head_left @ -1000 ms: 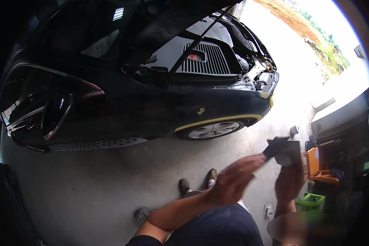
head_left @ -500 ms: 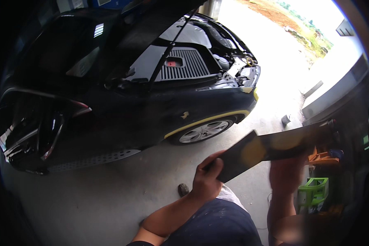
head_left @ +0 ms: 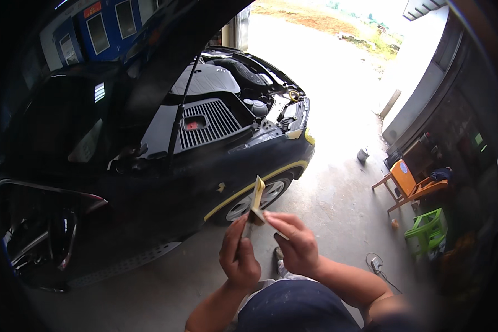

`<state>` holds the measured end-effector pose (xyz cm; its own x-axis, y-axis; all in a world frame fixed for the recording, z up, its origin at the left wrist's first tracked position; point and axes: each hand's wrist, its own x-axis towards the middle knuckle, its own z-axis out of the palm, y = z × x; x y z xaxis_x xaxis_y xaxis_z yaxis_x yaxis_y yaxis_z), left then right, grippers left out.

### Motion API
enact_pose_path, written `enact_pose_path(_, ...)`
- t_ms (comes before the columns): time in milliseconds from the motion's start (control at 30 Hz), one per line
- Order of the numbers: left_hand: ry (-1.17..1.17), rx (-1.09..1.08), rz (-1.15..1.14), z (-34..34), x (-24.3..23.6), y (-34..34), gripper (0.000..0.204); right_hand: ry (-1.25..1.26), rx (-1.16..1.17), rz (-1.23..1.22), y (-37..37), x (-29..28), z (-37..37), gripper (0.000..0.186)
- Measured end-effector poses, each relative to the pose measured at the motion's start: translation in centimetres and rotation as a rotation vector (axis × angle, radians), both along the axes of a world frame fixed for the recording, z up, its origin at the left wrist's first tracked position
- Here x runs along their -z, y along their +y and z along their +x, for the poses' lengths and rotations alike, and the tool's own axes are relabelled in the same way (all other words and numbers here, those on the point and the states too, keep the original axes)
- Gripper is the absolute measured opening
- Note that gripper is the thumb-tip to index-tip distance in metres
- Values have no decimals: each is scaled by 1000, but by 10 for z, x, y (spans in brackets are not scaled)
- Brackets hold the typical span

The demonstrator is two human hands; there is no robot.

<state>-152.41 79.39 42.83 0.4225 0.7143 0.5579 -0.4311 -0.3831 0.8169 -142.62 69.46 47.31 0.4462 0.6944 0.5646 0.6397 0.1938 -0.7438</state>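
Note:
I have my left hand [head_left: 239,257] closed round a thin flat spreader [head_left: 258,191], which stands roughly upright with yellow paste on its blade. My right hand [head_left: 295,243] grips a second flat spreader [head_left: 258,217], its blade meeting the first; much of it is hidden behind fingers. Beyond both hands is a dark car [head_left: 122,210] with its bonnet raised and engine bay exposed. Yellow strip [head_left: 216,209] edges the front wheel arch, and a small pale patch [head_left: 221,187] marks the wing above it.
At the right stand an orange wooden chair [head_left: 404,177] and a green plastic stool [head_left: 426,232]. A cable with a socket [head_left: 376,264] lies on the floor [head_left: 343,221]. A small tin [head_left: 363,155] stands near the bright doorway. Blue cabinets [head_left: 108,30] line the back.
Both hands have moved leftward and closer together, and the spreaders have turned from lying out to the right to standing more upright. The view has shifted toward the doorway.

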Motion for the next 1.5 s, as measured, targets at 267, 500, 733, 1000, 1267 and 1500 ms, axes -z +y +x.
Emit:
enact_pose_path(267, -292, 284, -788, -12, 1, 12, 34, 947, -186, 462, -10, -3, 43, 32)
enact_pose_path(500, -327, 639, -1021, 4, 11, 13, 46, 190, -162, -101, -17, 10, 43, 36)
enact_pose_path(733, -227, 571, -1217, 35, 18, 16, 38, 463, -527, -494, -66, 28, 97, 15)
enact_pose_path(1000, 217, 898, -1062, 85, 43, -4, 34, 379, -549, -444, -75, 55, 92, 18)
enact_pose_path(1267, 458, 1177, -1113, 113, 53, -9, 35, 474, -209, -463, -94, 58, 69, 19)
enact_pose_path(1500, 735, 1370, -738, 95, 88, 25, 28, 442, 448, -510, -113, 29, -4, 23)
